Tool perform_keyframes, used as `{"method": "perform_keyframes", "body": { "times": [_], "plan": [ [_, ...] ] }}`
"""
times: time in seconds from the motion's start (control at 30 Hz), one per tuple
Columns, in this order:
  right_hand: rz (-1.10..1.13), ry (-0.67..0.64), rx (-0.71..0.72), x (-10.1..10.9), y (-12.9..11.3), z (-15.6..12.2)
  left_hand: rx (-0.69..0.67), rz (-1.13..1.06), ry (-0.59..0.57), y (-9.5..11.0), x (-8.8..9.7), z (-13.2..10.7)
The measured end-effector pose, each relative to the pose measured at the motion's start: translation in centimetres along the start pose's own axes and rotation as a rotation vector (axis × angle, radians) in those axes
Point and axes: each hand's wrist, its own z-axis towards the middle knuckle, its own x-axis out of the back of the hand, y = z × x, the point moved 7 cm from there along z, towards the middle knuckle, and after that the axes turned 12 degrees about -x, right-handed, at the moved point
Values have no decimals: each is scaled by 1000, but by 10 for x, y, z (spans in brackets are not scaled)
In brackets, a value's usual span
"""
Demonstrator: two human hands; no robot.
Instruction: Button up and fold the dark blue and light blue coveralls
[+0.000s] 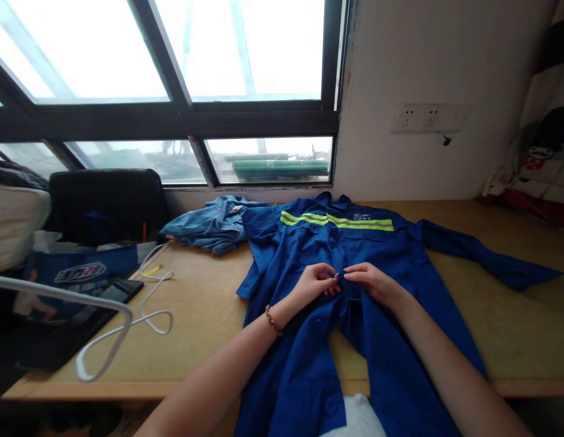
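A blue work jacket (382,255) with yellow-and-silver reflective strips lies front up on the wooden table, collar toward the window. Both my hands meet at its front opening, below the chest strip. With a bracelet on its wrist, my left hand (315,282) pinches the jacket's left-side front edge. My right hand (375,280) pinches the facing edge, fingertips almost touching those of the left. Whatever button or hole lies between the fingertips is hidden. Lower down, the two front edges hang apart, and a button (331,405) shows near the hem. One sleeve stretches out to the right.
Crumpled light-blue denim clothing (213,224) lies at the table's back left. A white cable (149,318) loops over the left side, beside a dark flat device (81,334) and a blue bag (81,273). Behind are a window and a wall socket panel (430,118).
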Motion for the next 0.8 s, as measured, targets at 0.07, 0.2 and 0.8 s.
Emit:
{"method": "perform_keyframes", "body": {
  "times": [0.07, 0.2, 0.8],
  "plan": [
    [7, -14, 7, -2, 0, 1, -14, -12, 15, 1, 1, 0],
    [-24, -33, 24, -8, -3, -1, -65, -36, 87, 6, 5, 0],
    [-392, 317, 417, 0, -26, -8, -148, 56, 115, 21, 0, -7]
  ]
}}
